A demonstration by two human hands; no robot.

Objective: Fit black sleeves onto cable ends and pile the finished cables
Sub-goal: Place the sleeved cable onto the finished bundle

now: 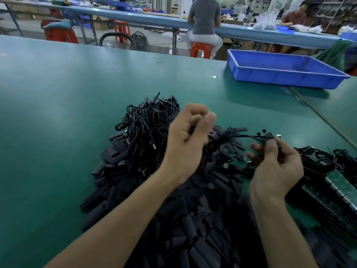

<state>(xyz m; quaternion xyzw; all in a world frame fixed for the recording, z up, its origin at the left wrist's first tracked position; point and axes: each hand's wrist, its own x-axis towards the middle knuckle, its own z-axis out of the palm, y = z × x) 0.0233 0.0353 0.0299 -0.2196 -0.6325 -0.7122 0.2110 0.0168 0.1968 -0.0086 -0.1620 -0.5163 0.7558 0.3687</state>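
A big heap of flat black sleeves (pixel 173 219) covers the near middle of the green table (pixel 67 103). Behind it lies a pile of coiled black cables (pixel 143 120). My left hand (pixel 185 140) is blurred above the heap, its fingers curled; a thin black cable (pixel 241 136) runs from it to my right hand (pixel 276 167). My right hand pinches that cable's end with its small connectors (pixel 267 139) between thumb and fingers. Whether a sleeve sits on the end is unclear.
More black cables (pixel 324 157) lie at the right, beside a stack of green circuit boards (pixel 336 192). A blue plastic tray (pixel 280 74) stands at the back right. Beyond the table, people sit at another bench on orange stools.
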